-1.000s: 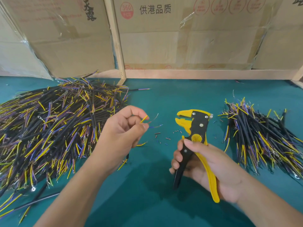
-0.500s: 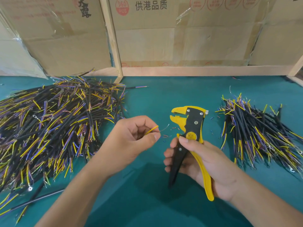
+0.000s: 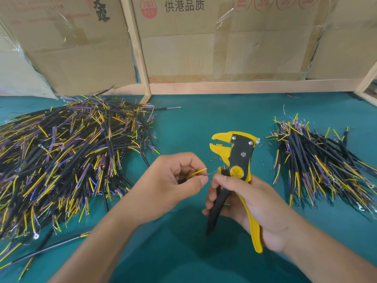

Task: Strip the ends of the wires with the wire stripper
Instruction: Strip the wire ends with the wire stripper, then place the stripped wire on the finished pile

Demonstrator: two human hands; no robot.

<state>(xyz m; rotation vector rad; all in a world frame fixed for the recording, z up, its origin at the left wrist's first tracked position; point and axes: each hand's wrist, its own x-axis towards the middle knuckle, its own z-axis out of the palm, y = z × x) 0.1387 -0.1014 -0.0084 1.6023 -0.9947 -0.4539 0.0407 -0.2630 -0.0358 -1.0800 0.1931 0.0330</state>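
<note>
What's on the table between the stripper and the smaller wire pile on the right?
In the head view, only bare green table with a few tiny insulation scraps separates stripper from pile.

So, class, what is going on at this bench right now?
A person is stripping wire ends. The left hand pinches a yellow wire whose bare strands point toward the stripper. The right hand grips the stripper by its handles, head up, and its thumb reaches toward the strands. The wire is not in the stripper's jaws at this moment. A big pile of wires lies to the left on the green table, a smaller pile to the right.
</note>
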